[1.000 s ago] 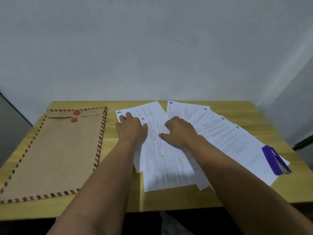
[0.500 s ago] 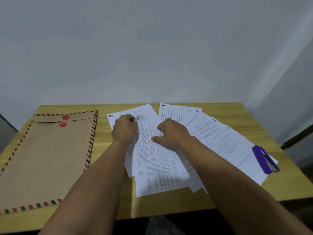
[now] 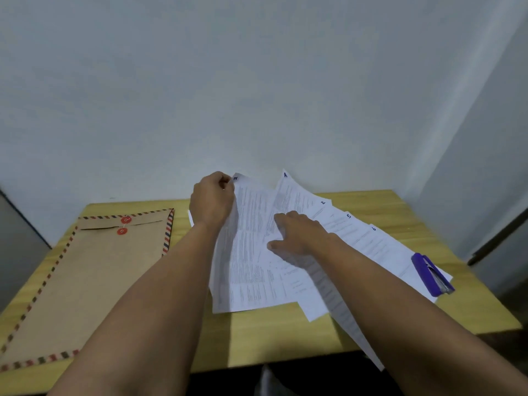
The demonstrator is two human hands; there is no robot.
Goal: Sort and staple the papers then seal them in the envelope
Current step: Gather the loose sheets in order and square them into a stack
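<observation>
— Fingers first: what has the left hand (image 3: pixel 212 202) got?

— Thumb and fingertips closed on the far corner of one sheet (image 3: pixel 248 244), lifting that end off the pile. A handwritten number sits right at the pinch, too blurred to read for sure.

— And the right hand (image 3: pixel 297 235)?

— Flat and spread, fingers loosely open, gripping nothing. It presses down on the fanned papers (image 3: pixel 357 241) just right of the raised sheet, with the thumb pointing back toward it.

— So the step is pulling one page out to put the set in order?

— That is my reading. To do it well, keep the pinch at the corner, draw the page toward the envelope (image 3: pixel 85 281) side slowly, and let the right palm hold the others so they do not slide along. Pages marked 2, 5 and 6 show to the right of the raised sheet, and another corner, marked with what looks like an A or a 4, stands up beside it.

— Risks?

— A single sheet held by one corner droops and can crease, or drag its neighbour. Peeling low helps.

— Where is everything else?

— The envelope lies flat well left of the raised sheet, flap shut, its two red buttons at the far end. The purple stapler (image 3: pixel 431 274) rests on the far right edge of the fan, untouched. All of it sits on the wooden table (image 3: pixel 257 338).
</observation>
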